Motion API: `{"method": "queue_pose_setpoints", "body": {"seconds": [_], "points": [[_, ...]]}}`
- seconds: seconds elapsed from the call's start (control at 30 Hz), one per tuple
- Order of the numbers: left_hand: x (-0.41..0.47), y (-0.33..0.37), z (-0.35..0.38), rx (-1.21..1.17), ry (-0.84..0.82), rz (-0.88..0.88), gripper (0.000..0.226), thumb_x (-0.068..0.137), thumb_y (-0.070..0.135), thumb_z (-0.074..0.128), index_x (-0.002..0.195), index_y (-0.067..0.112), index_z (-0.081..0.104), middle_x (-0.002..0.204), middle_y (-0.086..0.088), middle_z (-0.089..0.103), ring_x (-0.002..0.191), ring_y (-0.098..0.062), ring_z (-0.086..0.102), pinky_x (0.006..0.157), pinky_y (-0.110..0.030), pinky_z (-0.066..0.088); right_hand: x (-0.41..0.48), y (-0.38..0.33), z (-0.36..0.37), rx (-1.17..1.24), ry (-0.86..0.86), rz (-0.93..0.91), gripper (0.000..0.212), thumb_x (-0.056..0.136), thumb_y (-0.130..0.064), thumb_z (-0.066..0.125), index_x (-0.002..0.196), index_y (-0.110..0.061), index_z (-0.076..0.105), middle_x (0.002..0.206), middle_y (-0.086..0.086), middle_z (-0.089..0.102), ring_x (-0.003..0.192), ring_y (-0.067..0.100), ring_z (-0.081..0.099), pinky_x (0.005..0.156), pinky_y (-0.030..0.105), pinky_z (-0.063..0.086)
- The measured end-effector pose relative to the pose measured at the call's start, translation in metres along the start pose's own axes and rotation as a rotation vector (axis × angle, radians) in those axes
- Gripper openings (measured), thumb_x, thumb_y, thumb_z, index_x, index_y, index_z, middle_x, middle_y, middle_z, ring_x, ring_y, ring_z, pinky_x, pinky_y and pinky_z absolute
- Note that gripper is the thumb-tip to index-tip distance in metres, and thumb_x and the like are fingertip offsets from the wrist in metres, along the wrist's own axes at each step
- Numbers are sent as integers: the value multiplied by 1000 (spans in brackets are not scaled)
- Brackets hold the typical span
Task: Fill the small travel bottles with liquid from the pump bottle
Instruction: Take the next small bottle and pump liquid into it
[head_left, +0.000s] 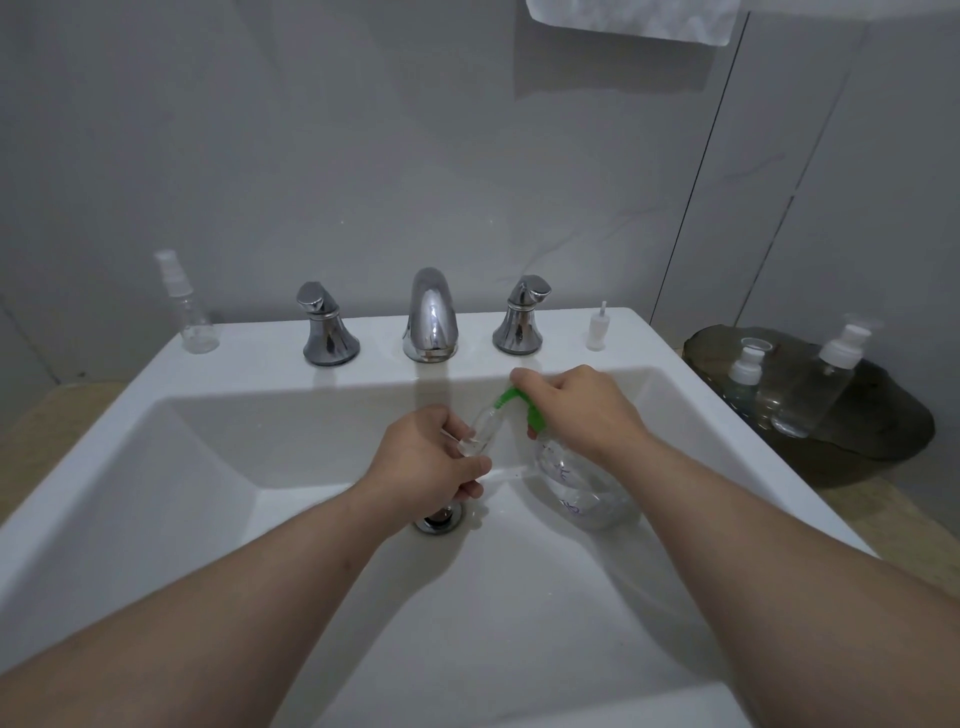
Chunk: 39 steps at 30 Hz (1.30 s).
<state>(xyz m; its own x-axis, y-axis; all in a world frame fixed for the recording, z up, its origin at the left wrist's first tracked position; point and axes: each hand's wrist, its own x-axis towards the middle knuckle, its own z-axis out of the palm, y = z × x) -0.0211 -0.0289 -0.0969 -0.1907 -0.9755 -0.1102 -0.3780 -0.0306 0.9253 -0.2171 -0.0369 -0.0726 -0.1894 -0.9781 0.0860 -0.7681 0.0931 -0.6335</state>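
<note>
Here, low in the white sink (208, 467), the left hand (436, 457) curls round a tilted small travel bottle (480, 431), and the right hand (576, 410) grips the green pump head (511, 399) of the clear pump bottle (576, 488). The step should go best with the spout kept at the bottle's mouth and pressed slowly. Behind stand a chrome faucet (430, 317), a spray bottle (192, 317), a loose white cap (597, 327) and, by the grey wall, a dark tray (883, 431).

Pale grey wall (311, 130) behind white sink (156, 374), chrome faucet (430, 317).
</note>
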Motion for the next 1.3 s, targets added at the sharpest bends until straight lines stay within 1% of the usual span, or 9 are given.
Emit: {"method": "queue_pose_setpoints", "body": {"seconds": [0.23, 0.37, 0.5, 0.67, 0.9, 0.97, 1.07, 1.17, 1.3], "points": [[0, 0, 1, 8, -1, 5, 24, 85, 2, 79, 98, 6, 60, 96, -30, 68, 65, -28, 76, 69, -50, 64, 0, -1, -1, 13, 3, 3, 59, 89, -59, 43, 65, -17, 76, 63, -13, 72, 70, 15, 65, 69, 32, 49], [1, -1, 0, 1, -6, 5, 24, 85, 3, 79, 98, 6, 60, 95, -28, 69, 66, -28, 76, 69, -49, 64, 0, -1, -1, 33, -11, 2, 57, 88, -56, 41, 64, -17, 75, 67, -11, 74, 68, 18, 66, 75, 34, 54], [1, -3, 1, -10, -7, -1, 24, 85, 2, 79, 98, 6, 60, 85, -21, 69, 65, -27, 76, 69, -48, 64, -1, -1, -1, 44, -9, 0, 54, 86, -55, 41, 65, -20, 76, 68, -9, 75, 65, 19, 65, 76, 35, 56], [1, -2, 1, -8, -17, -18, 25, 84, -1, 79, 100, 4, 60, 85, -20, 62, 61, -28, 74, 56, -32, 61, -2, -2, -2, 45, -2, -18, 50, 86, -51, 43, 65, -21, 76, 65, -8, 73, 63, 18, 63, 73, 34, 55], [-3, 0, 2, 18, -41, -34, 26, 84, 0, 80, 101, 4, 61, 85, -23, 65, 62, -26, 75, 48, -24, 53, -2, -2, -1, 41, -11, -31, 47, 86, -50, 45, 65, -21, 75, 64, -8, 73, 62, 19, 62, 71, 34, 54], [-3, 0, 3, 3, -59, -36, 26, 84, 0, 80, 100, 5, 61, 80, -18, 64, 64, -28, 76, 52, -28, 57, -2, -2, -1, 34, -10, -30, 49, 86, -54, 46, 65, -21, 75, 65, -9, 73, 66, 19, 64, 72, 33, 54], [-4, 0, 4, -35, -86, -45, 27, 84, -1, 79, 104, 5, 62, 72, -10, 65, 67, -29, 76, 60, -33, 61, -2, -2, 1, 7, 1, -28, 61, 85, -68, 45, 64, -19, 75, 64, -9, 73, 70, 17, 65, 71, 33, 52], [-4, 2, 4, -69, -109, -59, 28, 84, -1, 79, 105, 5, 63, 63, -4, 68, 68, -28, 77, 55, -28, 58, -3, -3, 0, -17, 12, -22, 63, 84, -70, 47, 61, -17, 73, 60, -8, 71, 67, 17, 65, 67, 33, 50], [-4, 1, 6, -147, -154, -83, 31, 84, 0, 80, 109, 1, 61, 81, -17, 72, 76, -35, 76, 78, -45, 64, -3, -5, -3, -79, 24, -18, 59, 81, -67, 48, 63, -17, 75, 65, -5, 72, 71, 17, 67, 70, 33, 54]]}}
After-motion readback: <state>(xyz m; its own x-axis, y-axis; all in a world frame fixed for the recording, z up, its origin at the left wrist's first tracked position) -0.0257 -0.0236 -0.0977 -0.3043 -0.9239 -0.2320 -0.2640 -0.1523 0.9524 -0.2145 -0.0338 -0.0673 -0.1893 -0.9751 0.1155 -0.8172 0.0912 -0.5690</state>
